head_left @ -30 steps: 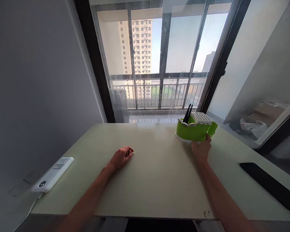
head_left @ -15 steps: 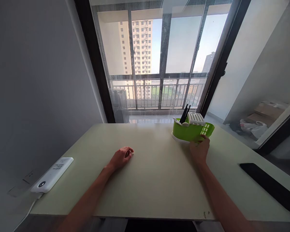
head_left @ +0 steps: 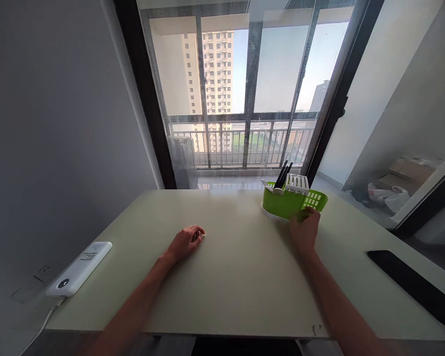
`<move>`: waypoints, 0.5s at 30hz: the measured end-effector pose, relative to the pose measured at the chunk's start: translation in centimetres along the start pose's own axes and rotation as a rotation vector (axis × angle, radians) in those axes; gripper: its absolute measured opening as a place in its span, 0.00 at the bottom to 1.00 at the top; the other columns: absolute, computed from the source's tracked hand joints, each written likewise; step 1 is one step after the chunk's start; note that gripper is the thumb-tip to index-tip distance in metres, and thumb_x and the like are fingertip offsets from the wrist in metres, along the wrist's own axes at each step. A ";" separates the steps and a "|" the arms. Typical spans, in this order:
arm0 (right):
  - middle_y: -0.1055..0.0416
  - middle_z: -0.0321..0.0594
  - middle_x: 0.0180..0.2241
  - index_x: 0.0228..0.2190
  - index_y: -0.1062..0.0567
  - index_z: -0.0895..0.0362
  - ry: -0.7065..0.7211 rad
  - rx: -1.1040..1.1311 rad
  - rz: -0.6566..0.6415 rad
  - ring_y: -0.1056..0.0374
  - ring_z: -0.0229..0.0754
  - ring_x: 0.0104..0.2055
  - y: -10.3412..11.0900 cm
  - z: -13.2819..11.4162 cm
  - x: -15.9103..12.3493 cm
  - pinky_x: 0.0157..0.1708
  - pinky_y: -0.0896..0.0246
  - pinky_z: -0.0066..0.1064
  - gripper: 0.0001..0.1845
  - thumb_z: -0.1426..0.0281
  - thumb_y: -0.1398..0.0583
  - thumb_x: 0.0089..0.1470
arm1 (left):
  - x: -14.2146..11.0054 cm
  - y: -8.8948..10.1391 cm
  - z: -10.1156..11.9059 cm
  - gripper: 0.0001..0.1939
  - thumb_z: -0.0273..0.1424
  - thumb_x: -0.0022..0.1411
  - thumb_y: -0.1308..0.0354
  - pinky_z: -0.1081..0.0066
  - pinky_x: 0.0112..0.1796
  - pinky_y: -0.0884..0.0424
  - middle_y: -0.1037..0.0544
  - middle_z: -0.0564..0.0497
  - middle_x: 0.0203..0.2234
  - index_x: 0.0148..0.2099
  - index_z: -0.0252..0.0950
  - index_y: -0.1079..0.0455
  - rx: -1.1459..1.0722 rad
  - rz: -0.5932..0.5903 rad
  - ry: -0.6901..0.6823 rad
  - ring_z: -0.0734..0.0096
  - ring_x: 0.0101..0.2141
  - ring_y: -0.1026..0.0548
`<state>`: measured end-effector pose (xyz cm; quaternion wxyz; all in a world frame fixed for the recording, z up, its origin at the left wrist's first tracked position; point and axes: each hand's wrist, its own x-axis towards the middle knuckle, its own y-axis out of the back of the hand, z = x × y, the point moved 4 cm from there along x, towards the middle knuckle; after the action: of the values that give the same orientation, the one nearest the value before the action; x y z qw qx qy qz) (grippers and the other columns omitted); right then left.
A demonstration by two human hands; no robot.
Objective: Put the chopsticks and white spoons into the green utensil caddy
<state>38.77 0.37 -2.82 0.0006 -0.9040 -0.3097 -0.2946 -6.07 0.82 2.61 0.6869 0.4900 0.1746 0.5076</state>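
A green cutlery holder (head_left: pixel 282 202) with a white base stands toward the far right of the table. It carries black chopsticks (head_left: pixel 283 174), white spoons (head_left: pixel 278 191) and a white slotted block (head_left: pixel 297 183); its right side is a green perforated basket (head_left: pixel 315 199). My right hand (head_left: pixel 306 228) has its fingers curled against the front of the holder, near the basket, gripping it low; the fingertips are partly hidden. My left hand (head_left: pixel 187 241) rests on the table left of centre, fingers loosely curled in, with nothing clearly visible in them.
The pale table (head_left: pixel 237 277) stands before a large glass door. A white power strip (head_left: pixel 79 269) with a cable lies at the left edge. A long black flat object (head_left: pixel 415 287) lies at the right. Boxes and bags (head_left: pixel 404 183) are on the floor beyond.
The cutlery holder has shifted slightly left and turned a little, with my right hand still at its front. My left hand has stayed in place.
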 end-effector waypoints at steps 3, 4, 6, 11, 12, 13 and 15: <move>0.34 0.48 0.46 0.53 0.38 0.56 -0.014 -0.027 0.020 0.34 0.49 0.42 0.0 0.2 0.0 0.39 0.37 0.41 0.31 0.58 0.39 0.50 | 0.0 0.0 0.1 0.12 0.34 0.66 0.49 0.69 0.36 0.32 0.23 0.50 0.33 0.44 0.39 0.25 0.000 -0.002 0.002 0.67 0.32 0.27; 0.33 0.48 0.46 0.53 0.38 0.56 -0.013 -0.031 0.019 0.34 0.50 0.42 0.0 0.2 0.1 0.39 0.37 0.41 0.31 0.58 0.39 0.49 | 0.0 0.0 0.1 0.12 0.34 0.66 0.49 0.69 0.36 0.31 0.23 0.50 0.34 0.44 0.39 0.25 -0.001 -0.001 0.003 0.67 0.32 0.27; 0.33 0.48 0.47 0.52 0.37 0.56 -0.010 -0.038 0.016 0.34 0.50 0.43 0.0 0.3 0.1 0.39 0.36 0.41 0.31 0.58 0.40 0.49 | 0.0 0.0 0.0 0.12 0.34 0.66 0.49 0.69 0.36 0.31 0.22 0.50 0.34 0.43 0.39 0.25 -0.002 0.000 0.004 0.67 0.32 0.27; 0.35 0.51 0.48 0.51 0.36 0.58 0.012 -0.051 0.018 0.34 0.51 0.45 0.0 0.3 0.1 0.43 0.36 0.42 0.31 0.59 0.40 0.48 | 0.0 -0.1 0.0 0.13 0.35 0.66 0.49 0.69 0.36 0.31 0.22 0.49 0.34 0.43 0.39 0.25 -0.004 0.003 0.007 0.67 0.32 0.27; 0.35 0.52 0.49 0.51 0.36 0.58 0.016 -0.055 0.020 0.34 0.51 0.46 0.0 0.2 0.1 0.44 0.36 0.43 0.31 0.59 0.40 0.48 | 0.0 -0.1 0.0 0.13 0.35 0.66 0.49 0.69 0.36 0.31 0.22 0.49 0.34 0.43 0.39 0.25 -0.003 0.004 0.007 0.67 0.32 0.27; 0.36 0.52 0.49 0.51 0.36 0.58 0.019 -0.060 0.024 0.34 0.52 0.46 0.0 0.2 0.1 0.46 0.36 0.44 0.31 0.59 0.40 0.47 | 0.0 0.0 0.0 0.13 0.35 0.66 0.49 0.69 0.36 0.31 0.22 0.49 0.34 0.43 0.38 0.25 -0.003 0.004 0.007 0.67 0.32 0.27; 0.36 0.52 0.49 0.51 0.36 0.58 0.021 -0.067 0.033 0.35 0.53 0.47 0.0 0.2 0.1 0.47 0.37 0.45 0.31 0.60 0.39 0.47 | 0.0 0.0 0.1 0.13 0.35 0.66 0.49 0.69 0.36 0.31 0.22 0.49 0.33 0.44 0.38 0.25 -0.003 0.003 0.005 0.67 0.32 0.27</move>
<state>38.93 0.51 -2.88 -0.0217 -0.9055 -0.2845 -0.3142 -6.00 0.77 2.64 0.6863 0.4882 0.1748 0.5100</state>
